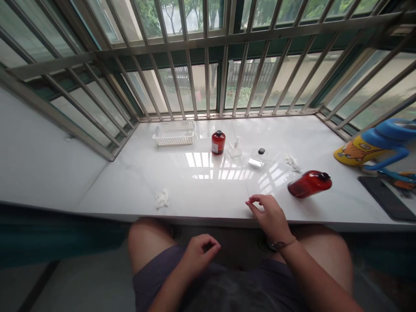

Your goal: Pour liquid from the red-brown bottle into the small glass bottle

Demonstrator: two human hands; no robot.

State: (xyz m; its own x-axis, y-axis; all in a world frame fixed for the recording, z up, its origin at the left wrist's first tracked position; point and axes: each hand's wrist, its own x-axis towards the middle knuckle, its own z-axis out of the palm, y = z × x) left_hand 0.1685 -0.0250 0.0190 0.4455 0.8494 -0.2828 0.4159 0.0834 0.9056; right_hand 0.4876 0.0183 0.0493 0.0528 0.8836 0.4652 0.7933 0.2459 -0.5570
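My right hand hovers over the front edge of the white marble sill, fingers loosely curled and holding nothing. My left hand rests over my lap below the sill, fingers curled inward, empty as far as I can see. A red bottle lies on its side just right of my right hand. A second red bottle stands upright farther back. Between them sit a clear pump dispenser and a clear flat bottle with a black cap.
A white mesh basket stands at the back left. Crumpled white wads lie at the front left and the back right. A blue and yellow toy and a dark tablet occupy the right end. Metal window bars enclose the sill.
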